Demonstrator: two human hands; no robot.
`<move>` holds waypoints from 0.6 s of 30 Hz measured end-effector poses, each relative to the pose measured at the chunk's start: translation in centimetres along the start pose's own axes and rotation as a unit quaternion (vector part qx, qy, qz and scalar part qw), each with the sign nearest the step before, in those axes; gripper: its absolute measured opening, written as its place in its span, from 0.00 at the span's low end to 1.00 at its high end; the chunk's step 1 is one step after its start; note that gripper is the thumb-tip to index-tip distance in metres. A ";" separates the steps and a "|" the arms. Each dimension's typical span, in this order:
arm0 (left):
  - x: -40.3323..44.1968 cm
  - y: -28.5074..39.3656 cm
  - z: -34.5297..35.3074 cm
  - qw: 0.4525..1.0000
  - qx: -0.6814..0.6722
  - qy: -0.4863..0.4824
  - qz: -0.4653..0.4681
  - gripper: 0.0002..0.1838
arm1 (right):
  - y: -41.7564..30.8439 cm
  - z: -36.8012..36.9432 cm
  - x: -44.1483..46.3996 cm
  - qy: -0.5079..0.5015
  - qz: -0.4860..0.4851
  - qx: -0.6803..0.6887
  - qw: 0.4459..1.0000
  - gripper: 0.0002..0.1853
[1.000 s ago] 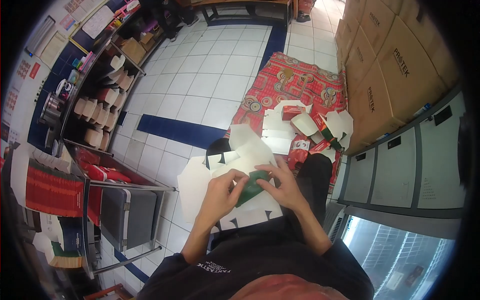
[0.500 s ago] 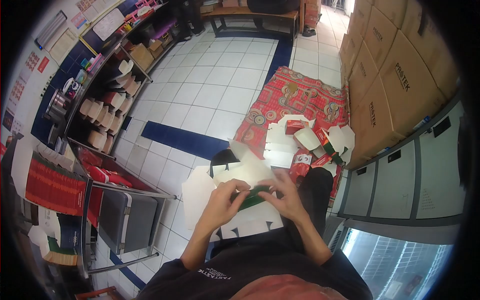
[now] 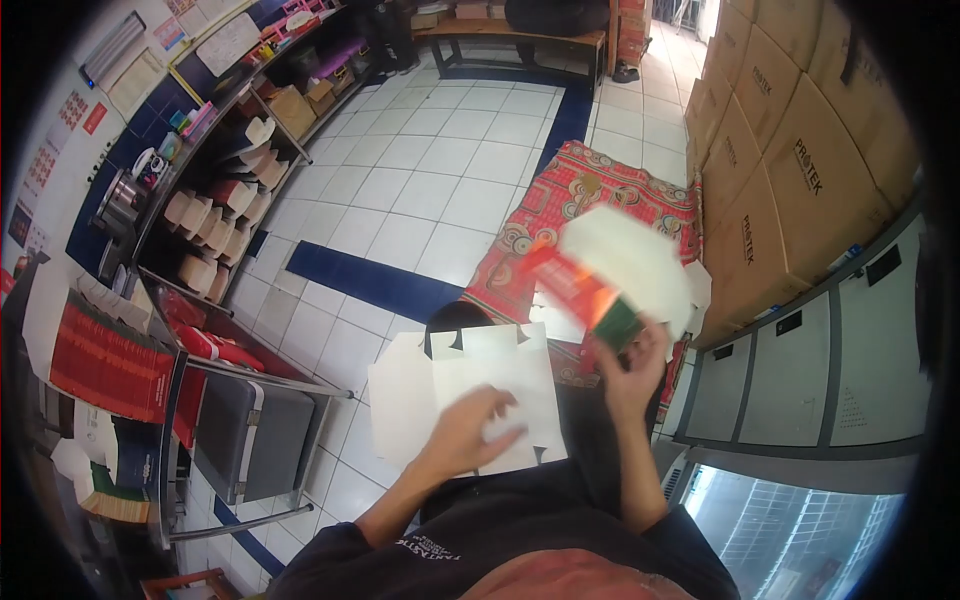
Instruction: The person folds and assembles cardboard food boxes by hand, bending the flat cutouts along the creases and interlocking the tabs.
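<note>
My right hand (image 3: 630,372) grips a folded paper food box (image 3: 575,285) by its green end, off to the right above the patterned mat. Red and green cover its outside, its wide lid flap is cream, and motion blurs it. My left hand (image 3: 472,432) is open, fingers curved and apart, just over a stack of flat unfolded box blanks (image 3: 500,365) on my lap. The blanks lie white side up, with dark notches showing at their edges. Whether the left fingertips touch the top blank, I cannot tell.
A red patterned mat (image 3: 545,200) lies ahead, with boxes partly hidden behind the held one. Large cartons (image 3: 770,190) and a grey metal cabinet (image 3: 770,380) line the right. On the left, a rack (image 3: 270,372) carries stacked red blanks (image 3: 115,350); a shelf (image 3: 290,150) holds folded boxes.
The box was between both hands over my lap. My right hand has carried it right, over the mat; my left hand has let go and stays above the flat blanks.
</note>
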State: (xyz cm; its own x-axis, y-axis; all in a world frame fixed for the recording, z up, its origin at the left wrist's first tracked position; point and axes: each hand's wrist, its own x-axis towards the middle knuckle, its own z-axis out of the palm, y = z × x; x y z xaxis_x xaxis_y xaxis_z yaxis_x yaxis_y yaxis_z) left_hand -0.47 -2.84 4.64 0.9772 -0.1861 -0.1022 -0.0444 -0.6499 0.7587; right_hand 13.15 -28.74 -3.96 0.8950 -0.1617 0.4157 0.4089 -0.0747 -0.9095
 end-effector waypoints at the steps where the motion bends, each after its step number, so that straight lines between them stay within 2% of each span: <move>1: -0.6 -0.6 0.9 1.000 0.000 0.001 -0.001 0.33 | 0.6 -0.7 1.9 0.038 0.017 -0.035 0.999 0.48; 3: -1.4 -1.8 3.0 0.983 0.093 -0.155 0.032 0.31 | 3.3 -2.7 5.1 0.081 0.040 -0.147 0.985 0.47; 4: -1.7 -2.6 3.7 0.982 0.089 -0.162 0.029 0.31 | 6.1 -3.8 5.7 0.085 0.048 -0.223 0.970 0.47; 6: -2.5 -3.8 4.8 0.972 0.144 -0.187 0.013 0.31 | 9.9 -5.9 5.8 0.019 0.034 -0.342 0.939 0.49; 7: -2.5 -4.2 4.8 0.974 0.122 -0.190 0.006 0.31 | 10.8 -5.8 5.4 0.017 0.010 -0.314 0.949 0.44; 8: -2.5 -4.6 4.9 0.974 0.119 -0.192 0.002 0.31 | 11.4 -6.1 4.4 0.014 0.013 -0.315 0.949 0.44; 10: -2.5 -4.8 5.0 0.978 0.100 -0.184 -0.020 0.29 | 7.1 -4.3 2.2 -0.134 0.203 -0.198 0.949 0.36; 12: -2.0 -5.2 5.1 0.974 0.103 -0.197 -0.040 0.30 | 8.1 -2.9 -1.6 -0.200 0.205 -0.104 0.953 0.27; 14: -1.6 -5.3 4.9 0.974 0.113 -0.194 -0.006 0.23 | 6.7 -2.0 -4.1 -0.317 0.228 -0.051 0.919 0.23; 15: -1.5 -5.5 5.1 0.974 0.113 -0.198 -0.009 0.23 | 5.4 -1.5 -4.7 -0.316 0.233 -0.049 0.918 0.23; 17: -1.2 -6.1 5.9 0.970 0.142 -0.194 0.022 0.15 | 2.5 -1.0 -5.4 -0.404 0.245 -0.070 0.879 0.21; 18: -1.0 -5.9 5.7 0.970 0.139 -0.201 0.018 0.15 | 2.2 -1.1 -5.8 -0.404 0.253 -0.069 0.876 0.21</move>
State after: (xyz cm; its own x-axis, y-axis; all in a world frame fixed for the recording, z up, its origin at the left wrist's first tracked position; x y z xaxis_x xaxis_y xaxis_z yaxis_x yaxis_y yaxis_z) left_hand -2.37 -2.99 -3.43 0.8170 -0.4475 -0.3636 -0.1849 -0.8006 0.5699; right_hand 8.64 -29.04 -8.39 0.8120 0.5373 -0.2281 -0.0528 -0.3215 -0.9454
